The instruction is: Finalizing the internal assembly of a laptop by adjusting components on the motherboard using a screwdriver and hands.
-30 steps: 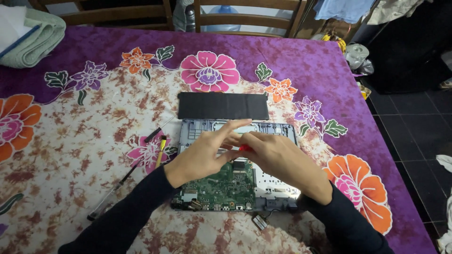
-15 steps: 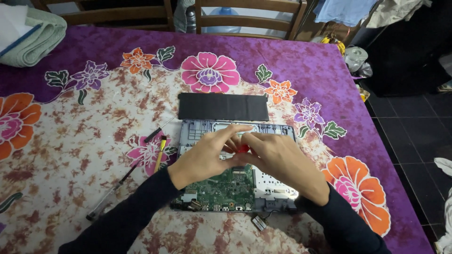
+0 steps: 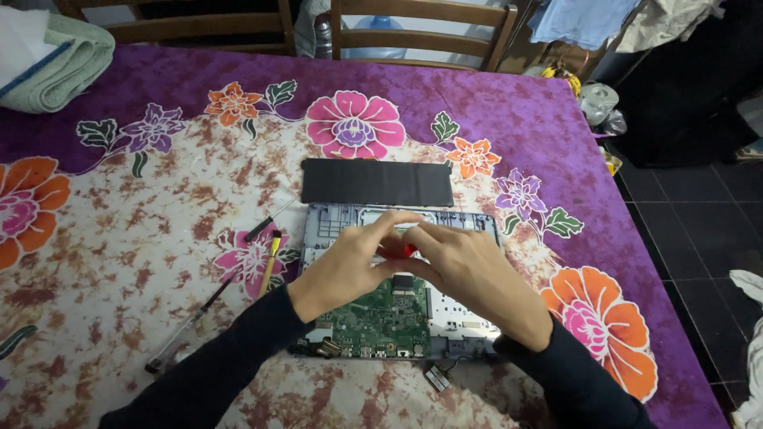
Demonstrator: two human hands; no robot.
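Your left hand (image 3: 350, 266) and right hand (image 3: 469, 274) met over the opened laptop base (image 3: 397, 294), which lay on the floral tabletop (image 3: 119, 238). The fingers of both hands closed together on a small red tool (image 3: 404, 249) above the green circuit board (image 3: 385, 318). A black battery panel (image 3: 375, 182) lay just beyond.

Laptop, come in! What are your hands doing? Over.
Both hands, left and right, pinching small red tool over opened laptop. Black panel lies behind. Screwdrivers left, clear.
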